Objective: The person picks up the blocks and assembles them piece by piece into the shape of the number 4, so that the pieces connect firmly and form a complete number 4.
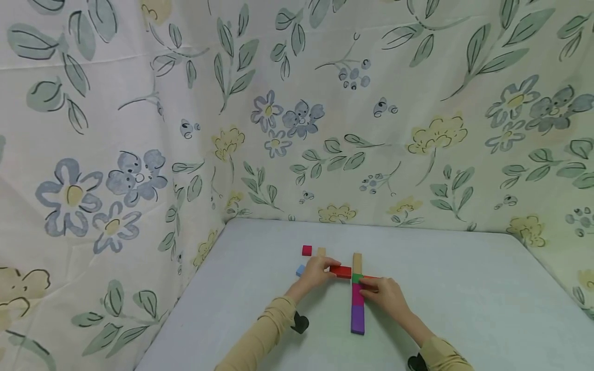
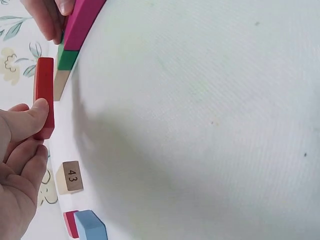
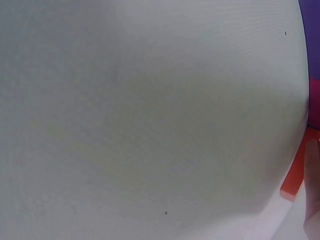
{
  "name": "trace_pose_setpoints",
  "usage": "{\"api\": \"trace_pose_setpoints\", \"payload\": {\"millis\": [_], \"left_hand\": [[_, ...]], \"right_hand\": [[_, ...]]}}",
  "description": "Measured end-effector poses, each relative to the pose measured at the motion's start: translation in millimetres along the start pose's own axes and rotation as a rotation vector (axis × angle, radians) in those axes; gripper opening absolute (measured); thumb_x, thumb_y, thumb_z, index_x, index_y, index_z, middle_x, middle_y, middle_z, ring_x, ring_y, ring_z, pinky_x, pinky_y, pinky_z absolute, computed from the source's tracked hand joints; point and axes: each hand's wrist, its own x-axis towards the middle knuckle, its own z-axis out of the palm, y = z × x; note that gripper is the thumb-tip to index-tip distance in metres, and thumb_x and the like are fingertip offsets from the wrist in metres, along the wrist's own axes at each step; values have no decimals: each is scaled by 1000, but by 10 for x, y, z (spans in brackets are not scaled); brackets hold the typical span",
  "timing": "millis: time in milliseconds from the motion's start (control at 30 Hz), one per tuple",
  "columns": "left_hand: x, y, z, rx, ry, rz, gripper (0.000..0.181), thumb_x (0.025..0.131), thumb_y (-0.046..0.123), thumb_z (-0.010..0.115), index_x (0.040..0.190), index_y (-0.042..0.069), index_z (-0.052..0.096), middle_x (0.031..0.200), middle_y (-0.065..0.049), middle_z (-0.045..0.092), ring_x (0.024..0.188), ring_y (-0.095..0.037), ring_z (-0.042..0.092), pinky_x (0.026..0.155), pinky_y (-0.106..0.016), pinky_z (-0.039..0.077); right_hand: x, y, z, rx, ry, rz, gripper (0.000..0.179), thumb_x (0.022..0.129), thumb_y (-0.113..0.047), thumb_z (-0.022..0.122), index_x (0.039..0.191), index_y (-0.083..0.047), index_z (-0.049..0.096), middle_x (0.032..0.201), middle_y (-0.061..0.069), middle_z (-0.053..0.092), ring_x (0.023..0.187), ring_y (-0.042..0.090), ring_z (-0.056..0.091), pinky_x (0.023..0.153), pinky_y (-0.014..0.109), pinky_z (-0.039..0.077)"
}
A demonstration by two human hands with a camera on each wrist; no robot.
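1. Red block (image 1: pixel 342 272), pinched in the left hand (image 1: pixel 317 274), is just left of the block row (image 1: pixel 357 296); a hard push could knock the green block (image 1: pixel 357 278) askew
2. Right hand (image 1: pixel 386 296) touches the row, whether gripping I cannot tell; a slip might shift it

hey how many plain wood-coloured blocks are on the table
2: one wooden block just beyond the green block, and a second one just beyond the left hand, partly covered by it. The hands may hide others.
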Motion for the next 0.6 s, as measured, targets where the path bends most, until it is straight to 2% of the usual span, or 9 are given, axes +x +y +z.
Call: {"api": "trace_pose_setpoints", "payload": {"millis": [367,600], "left_hand": [[-6,-57,78,13,-9,5,31,79,0,71,110,5,71,111,-7,71,110,-20,63,92,-32,51],[-15,-65,127,31,-11,-5,32,79,2,72,110,6,71,111,-6,71,111,-20,63,91,-31,51]], "right_hand": [[6,-14,-11,0,-5,-3,29,76,-16,77,103,-7,74,99,12,74,88,22,71,70,31,56],[4,-10,-12,-7,-6,-2,29,76,-16,77,103,-7,74,100,12,73,89,22,70,69,29,55]]}}
